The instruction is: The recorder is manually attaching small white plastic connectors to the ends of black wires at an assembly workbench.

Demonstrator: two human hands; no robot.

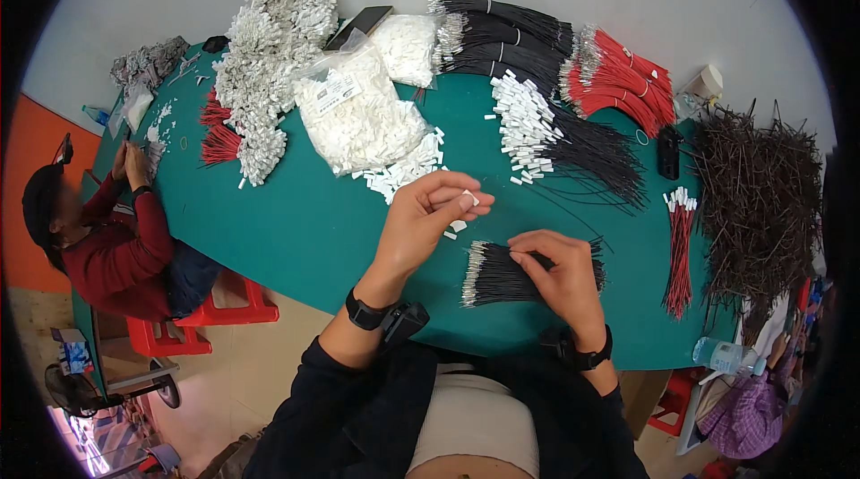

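My left hand (430, 215) is raised above the table, thumb and fingers pinched on a small white plastic connector housing (469, 199). Below it, a couple of loose white pieces (458, 226) lie on the green surface. My right hand (563, 277) hovers over a row of black wires (502, 275) with bare metal ends pointing left. Its thumb and fingertips are pressed together; whatever sits between them is too small to make out. Beyond my hands, a pile of black wires (587, 157) carries white housings (522, 125) on its left ends.
A bag of white housings (358, 112) stands behind a loose heap (403, 167). Bundled black wires (506, 36) and red wires (623, 85) line the back. A brown wire tangle (761, 201) and a bottle (727, 356) are at right. Another person (116, 237) sits at left.
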